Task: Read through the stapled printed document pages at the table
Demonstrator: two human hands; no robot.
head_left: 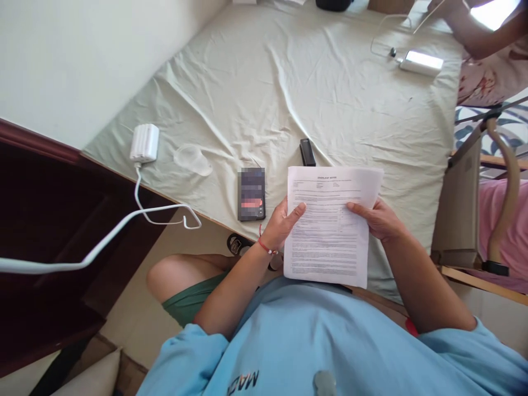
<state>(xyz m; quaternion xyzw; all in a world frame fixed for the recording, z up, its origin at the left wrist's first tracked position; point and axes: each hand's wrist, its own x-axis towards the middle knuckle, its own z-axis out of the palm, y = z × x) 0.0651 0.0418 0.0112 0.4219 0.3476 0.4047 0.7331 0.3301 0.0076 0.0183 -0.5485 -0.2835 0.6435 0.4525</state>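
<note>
At a table (350, 99) spread with pale cloth, a person's left hand (284, 224) and right hand (382, 218) grip opposite sides of printed sheets (324, 242), thumbs on top. The step appears to be steadying the pages; shifting them would likely call for even pressure from both hands. What looks like a black stapler (307, 152) lies ahead, between the hands; a phone (251, 193) rests left of the left hand. The near edge seems to pass beneath the pages, with room beyond both hands.
</note>
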